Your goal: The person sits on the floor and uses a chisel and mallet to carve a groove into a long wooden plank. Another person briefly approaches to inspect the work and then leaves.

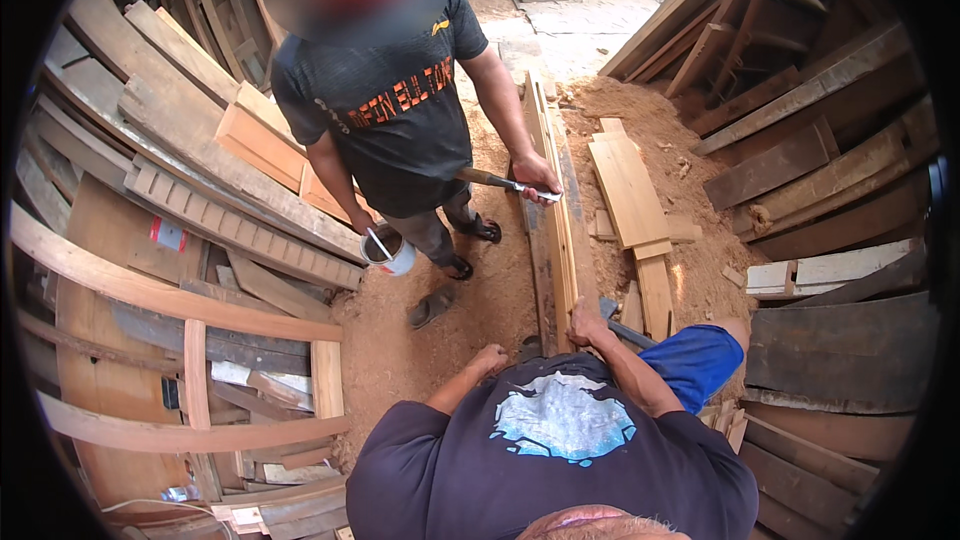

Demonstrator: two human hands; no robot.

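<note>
Long narrow wooden strips [560,240] lie side by side on a dark beam running away from me. My right hand [590,325] is closed on the near end of these strips. To their left, my left hand [490,358] is held low with curled fingers; whatever it may hold is hidden. Across from me a co-worker's hand [540,176] rests by the strips with a brown-handled, pale-tipped tool [490,178]. The co-worker's other hand [362,222] holds a small white bucket [398,258] with a white stick in it.
Pale boards [628,190] are stacked right of the strips, on ground strewn with sawdust. A grey-blue bar [632,336] lies beside my right hand. Leaning timber [840,340] lines the right side. At left stand planks [200,130] and a curved wooden frame [193,370].
</note>
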